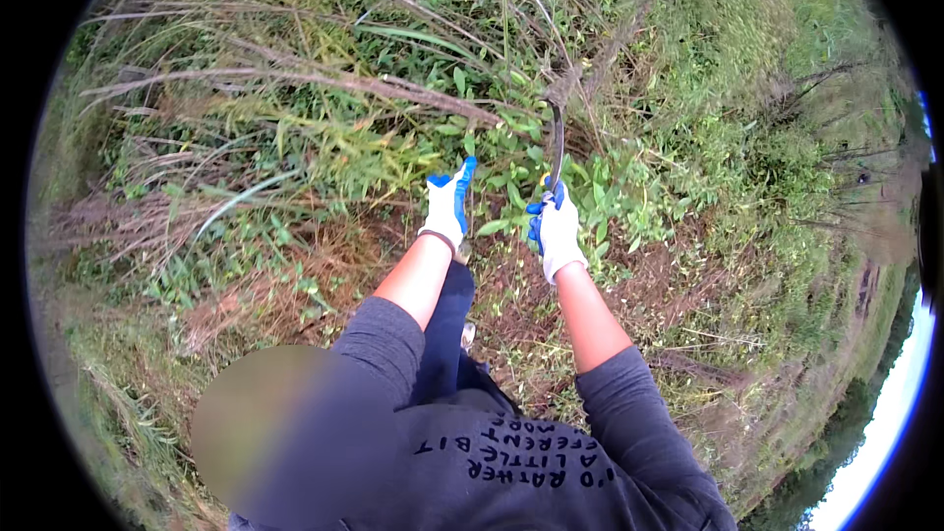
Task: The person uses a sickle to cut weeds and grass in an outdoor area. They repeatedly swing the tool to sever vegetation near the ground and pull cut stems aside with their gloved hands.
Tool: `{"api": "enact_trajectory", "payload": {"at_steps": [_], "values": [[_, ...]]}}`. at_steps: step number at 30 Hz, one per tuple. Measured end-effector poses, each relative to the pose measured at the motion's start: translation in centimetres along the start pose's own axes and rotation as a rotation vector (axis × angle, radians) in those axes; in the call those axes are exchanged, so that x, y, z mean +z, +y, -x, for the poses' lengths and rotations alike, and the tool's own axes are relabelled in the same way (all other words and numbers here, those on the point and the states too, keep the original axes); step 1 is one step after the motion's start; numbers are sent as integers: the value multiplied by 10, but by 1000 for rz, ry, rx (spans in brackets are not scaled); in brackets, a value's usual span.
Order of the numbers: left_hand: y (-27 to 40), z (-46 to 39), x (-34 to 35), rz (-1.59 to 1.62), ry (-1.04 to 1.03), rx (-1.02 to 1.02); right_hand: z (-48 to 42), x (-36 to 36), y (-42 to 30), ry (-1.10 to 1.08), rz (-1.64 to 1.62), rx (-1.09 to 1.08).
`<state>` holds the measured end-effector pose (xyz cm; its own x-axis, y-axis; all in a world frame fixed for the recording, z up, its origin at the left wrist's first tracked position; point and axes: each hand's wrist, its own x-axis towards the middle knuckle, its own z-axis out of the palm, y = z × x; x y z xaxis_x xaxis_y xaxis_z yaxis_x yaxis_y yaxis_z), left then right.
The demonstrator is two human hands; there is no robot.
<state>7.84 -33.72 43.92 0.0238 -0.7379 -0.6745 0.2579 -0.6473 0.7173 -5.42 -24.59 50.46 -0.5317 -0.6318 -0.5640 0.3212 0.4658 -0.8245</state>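
Note:
My right hand, in a white glove with blue coated fingers, grips the handle of a sickle. The dark, slightly curved sickle blade points away from me over low leafy plants. Its tip meets a blurred greyish clump of dry plant matter. To the left, my left hand wears a matching glove and is empty, its fingers apart and reaching forward. Just ahead of that hand are green leaves and the end of a bundle of dry stems.
Tall grass and tangled stalks surround me. Flattened brown grass covers the ground near my feet, where part of a shoe shows. Distant trees line the right rim. A blurred round patch hides the lower left.

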Motion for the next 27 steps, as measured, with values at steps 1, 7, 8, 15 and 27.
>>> {"api": "enact_trajectory", "payload": {"at_steps": [1,7,8,15,27], "values": [[4,-20,12,35,-60,25,-18,11,-7,31,-24,-1],[22,-76,69,-12,-204,-204,-151,56,-14,-4,24,-22],[25,-80,86,-105,-90,-212,-175,48,-9,-27,257,-11],[21,-164,85,-126,271,-256,-136,62,25,-226,1213,-127],[-23,-147,53,201,222,-31,70,-29,59,-263,1227,67]]}}
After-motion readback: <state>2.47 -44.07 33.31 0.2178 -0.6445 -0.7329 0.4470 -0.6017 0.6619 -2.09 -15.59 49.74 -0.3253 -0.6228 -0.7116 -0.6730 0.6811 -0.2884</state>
